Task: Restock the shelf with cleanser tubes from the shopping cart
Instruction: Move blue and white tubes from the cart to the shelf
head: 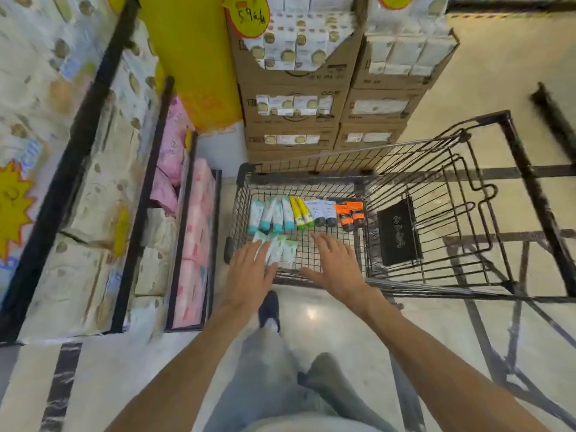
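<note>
Pale tubes (labels blurred) partly hidden under left hand.

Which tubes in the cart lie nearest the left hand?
The pale mint-capped tubes in the near row, under the left hand; the other tubes lie in the far row.

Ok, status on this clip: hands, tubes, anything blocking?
Left hand open, over pale tubes. Right hand open, empty. Back row of tubes untouched in cart. Nothing blocking.

Left hand on pale tubes, right hand spread over cart
</note>
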`<state>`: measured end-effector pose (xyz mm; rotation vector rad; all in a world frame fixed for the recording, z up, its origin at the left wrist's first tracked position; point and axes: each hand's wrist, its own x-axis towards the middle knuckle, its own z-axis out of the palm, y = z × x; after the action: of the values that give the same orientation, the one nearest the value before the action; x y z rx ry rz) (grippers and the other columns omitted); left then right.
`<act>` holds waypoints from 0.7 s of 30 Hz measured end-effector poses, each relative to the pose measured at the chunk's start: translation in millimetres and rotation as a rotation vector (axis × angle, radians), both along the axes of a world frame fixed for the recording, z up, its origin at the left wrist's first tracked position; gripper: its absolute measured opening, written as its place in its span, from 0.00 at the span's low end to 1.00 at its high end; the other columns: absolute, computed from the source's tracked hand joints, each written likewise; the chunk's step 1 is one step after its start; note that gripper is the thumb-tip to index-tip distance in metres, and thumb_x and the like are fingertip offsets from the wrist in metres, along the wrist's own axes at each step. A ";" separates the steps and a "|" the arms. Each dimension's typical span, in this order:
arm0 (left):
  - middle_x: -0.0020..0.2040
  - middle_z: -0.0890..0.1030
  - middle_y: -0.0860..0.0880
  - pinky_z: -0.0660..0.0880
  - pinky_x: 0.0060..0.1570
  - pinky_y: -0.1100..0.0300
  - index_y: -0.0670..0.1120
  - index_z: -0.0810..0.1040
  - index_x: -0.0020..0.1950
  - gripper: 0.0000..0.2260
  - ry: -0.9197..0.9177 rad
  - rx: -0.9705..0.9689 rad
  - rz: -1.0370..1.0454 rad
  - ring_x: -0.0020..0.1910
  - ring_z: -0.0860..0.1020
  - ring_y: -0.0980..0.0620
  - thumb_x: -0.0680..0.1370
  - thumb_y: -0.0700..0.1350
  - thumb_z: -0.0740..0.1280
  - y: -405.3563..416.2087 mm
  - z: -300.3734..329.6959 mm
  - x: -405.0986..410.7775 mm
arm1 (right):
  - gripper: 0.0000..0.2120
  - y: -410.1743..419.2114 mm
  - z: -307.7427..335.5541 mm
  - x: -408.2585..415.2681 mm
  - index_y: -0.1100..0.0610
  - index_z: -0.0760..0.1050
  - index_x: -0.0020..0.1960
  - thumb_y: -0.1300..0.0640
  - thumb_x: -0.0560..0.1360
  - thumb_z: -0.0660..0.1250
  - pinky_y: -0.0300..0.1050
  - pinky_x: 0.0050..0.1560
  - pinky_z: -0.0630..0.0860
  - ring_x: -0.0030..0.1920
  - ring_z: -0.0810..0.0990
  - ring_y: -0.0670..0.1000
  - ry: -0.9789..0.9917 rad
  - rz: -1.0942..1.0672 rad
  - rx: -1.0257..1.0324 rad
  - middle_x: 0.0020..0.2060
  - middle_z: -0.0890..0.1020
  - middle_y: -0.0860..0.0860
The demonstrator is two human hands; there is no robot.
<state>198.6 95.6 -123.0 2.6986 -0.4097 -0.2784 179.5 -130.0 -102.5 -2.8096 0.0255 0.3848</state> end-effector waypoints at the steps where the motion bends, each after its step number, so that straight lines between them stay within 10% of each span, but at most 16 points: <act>1: 0.73 0.75 0.43 0.68 0.74 0.43 0.43 0.71 0.77 0.24 0.035 0.000 -0.010 0.74 0.71 0.41 0.84 0.53 0.62 -1.4 -8.6 15.0 | 0.42 -1.3 -6.3 13.1 0.51 0.55 0.82 0.34 0.76 0.67 0.59 0.78 0.60 0.77 0.64 0.56 0.028 -0.012 -0.006 0.77 0.65 0.53; 21: 0.69 0.74 0.41 0.74 0.61 0.48 0.46 0.68 0.76 0.20 0.720 0.144 0.106 0.66 0.76 0.40 0.86 0.50 0.61 -64.7 -237.6 134.0 | 0.39 -25.5 -228.6 129.6 0.54 0.57 0.81 0.39 0.78 0.68 0.58 0.73 0.64 0.75 0.67 0.58 0.478 -0.163 0.119 0.74 0.68 0.55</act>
<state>332.6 30.8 -360.6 2.5104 -0.0287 -1.2255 309.2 -155.5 -331.1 -2.5120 0.3212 0.9698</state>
